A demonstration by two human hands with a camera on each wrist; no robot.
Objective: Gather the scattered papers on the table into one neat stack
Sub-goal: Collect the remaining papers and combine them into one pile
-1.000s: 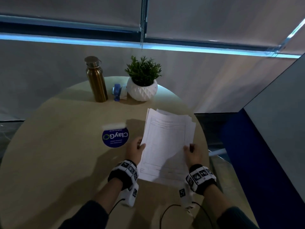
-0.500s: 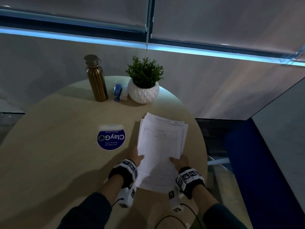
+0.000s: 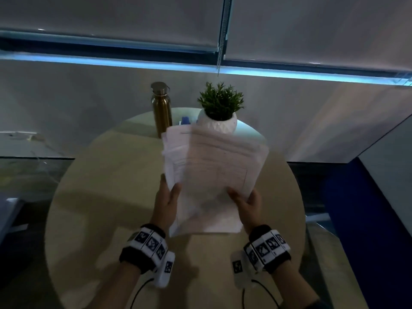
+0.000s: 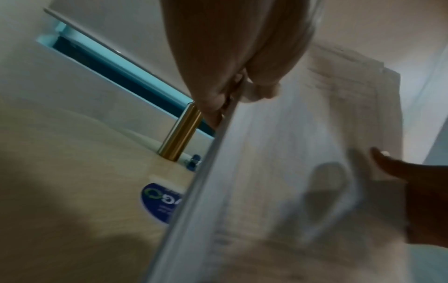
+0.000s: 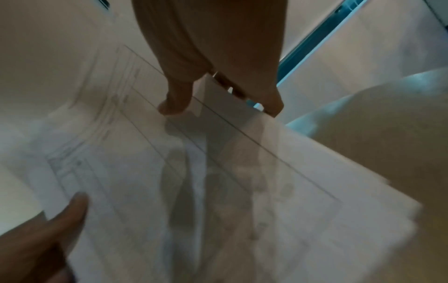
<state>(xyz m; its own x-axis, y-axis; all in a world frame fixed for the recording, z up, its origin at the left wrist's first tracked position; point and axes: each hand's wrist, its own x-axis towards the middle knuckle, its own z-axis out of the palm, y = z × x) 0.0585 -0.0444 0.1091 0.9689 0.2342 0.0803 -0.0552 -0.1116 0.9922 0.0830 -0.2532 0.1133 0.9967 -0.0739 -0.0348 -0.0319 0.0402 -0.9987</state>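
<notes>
I hold the papers [image 3: 211, 181] lifted above the worktop [image 3: 107, 197], left hand [image 3: 166, 204] and right hand [image 3: 247, 206] each pinching a near edge; top sheets fan toward 12 o'clock and could slip if my grip loosens.

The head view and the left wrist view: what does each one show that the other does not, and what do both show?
Only the head view shows the potted plant, both wrist bands and the round table edge. Only the left wrist view shows the round blue sticker on the table. Both show the papers, held by the left hand and the right hand, and the gold bottle.
</notes>
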